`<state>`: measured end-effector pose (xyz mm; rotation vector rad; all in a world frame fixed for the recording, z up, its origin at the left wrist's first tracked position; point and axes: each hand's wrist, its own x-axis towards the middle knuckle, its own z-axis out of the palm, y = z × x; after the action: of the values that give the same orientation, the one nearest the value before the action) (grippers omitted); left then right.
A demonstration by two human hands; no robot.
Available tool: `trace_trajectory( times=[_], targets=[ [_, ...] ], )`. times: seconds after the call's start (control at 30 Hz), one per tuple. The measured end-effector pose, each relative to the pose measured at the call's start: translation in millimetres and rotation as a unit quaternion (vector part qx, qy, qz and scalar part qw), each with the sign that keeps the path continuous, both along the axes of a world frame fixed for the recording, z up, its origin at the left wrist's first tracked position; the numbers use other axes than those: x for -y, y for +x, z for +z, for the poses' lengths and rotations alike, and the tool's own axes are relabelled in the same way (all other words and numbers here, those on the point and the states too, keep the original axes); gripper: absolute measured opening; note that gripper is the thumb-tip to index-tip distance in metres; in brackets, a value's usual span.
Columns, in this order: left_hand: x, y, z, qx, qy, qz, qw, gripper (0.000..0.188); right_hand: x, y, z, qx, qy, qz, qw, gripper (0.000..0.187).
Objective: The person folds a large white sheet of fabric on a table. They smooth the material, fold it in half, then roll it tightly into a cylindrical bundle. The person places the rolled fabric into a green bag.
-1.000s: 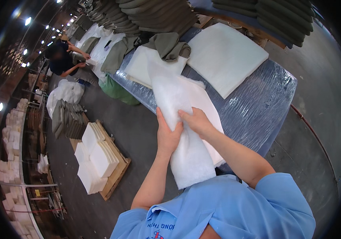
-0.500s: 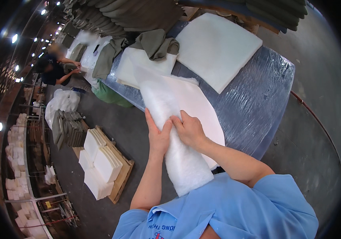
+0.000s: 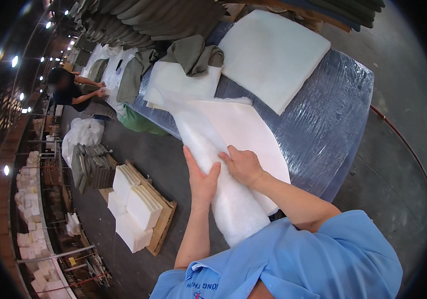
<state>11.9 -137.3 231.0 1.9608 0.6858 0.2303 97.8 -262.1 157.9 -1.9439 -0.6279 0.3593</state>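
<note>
A sheet of soft white fibre wadding [image 3: 236, 214] lies folded along the left side of a white foam pad [image 3: 246, 124]. The pad rests at the near edge of a table, its near end close to my blue shirt. My left hand [image 3: 203, 182] grips the wadding at its outer left side, thumb on top and fingers partly hidden beneath. Just to the right, my right hand [image 3: 243, 167] pinches the wadding's upper edge over the pad, its fingers curled. A small gap separates the two thumbs.
The plastic-wrapped table [image 3: 323, 129] also bears a large white cushion pad [image 3: 273, 60] and a grey-green cloth cover [image 3: 191, 55] over another white pad. White foam blocks [image 3: 133, 214] stand on a pallet at left. A co-worker [image 3: 69, 89] handles material far left. A hose [image 3: 403, 139] runs along the right.
My thumbs, touching before, are now apart. My left hand sits slightly lower on the wadding, and my right hand has moved a little to the right with the wadding's edge.
</note>
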Motion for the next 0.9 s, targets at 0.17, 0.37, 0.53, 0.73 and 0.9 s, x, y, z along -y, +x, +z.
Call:
trace_trajectory(
  times=[0.17,0.37,0.53,0.73,0.9],
  targets=[
    [-9,-6,-9,0.014,-0.004,-0.006,1.0,0.105,-5,1,-8,0.021,-0.006,0.005,1.0,0.037],
    [-18,-10,-16,0.026,0.017,-0.011,0.999,0.105,-14,4,-17,0.027,-0.015,0.009,0.999,0.041],
    [-18,-13,-17,0.036,0.039,-0.018,0.998,0.104,-12,9,-12,0.007,-0.028,0.016,0.999,0.045],
    [2,-3,5,0.008,0.039,-0.042,0.998,0.101,5,43,19,-0.111,-0.028,0.057,0.992,0.069],
    [15,11,18,-0.036,0.08,-0.053,0.995,0.101,-27,58,65,-0.21,0.014,-0.062,0.976,0.079]
  ],
)
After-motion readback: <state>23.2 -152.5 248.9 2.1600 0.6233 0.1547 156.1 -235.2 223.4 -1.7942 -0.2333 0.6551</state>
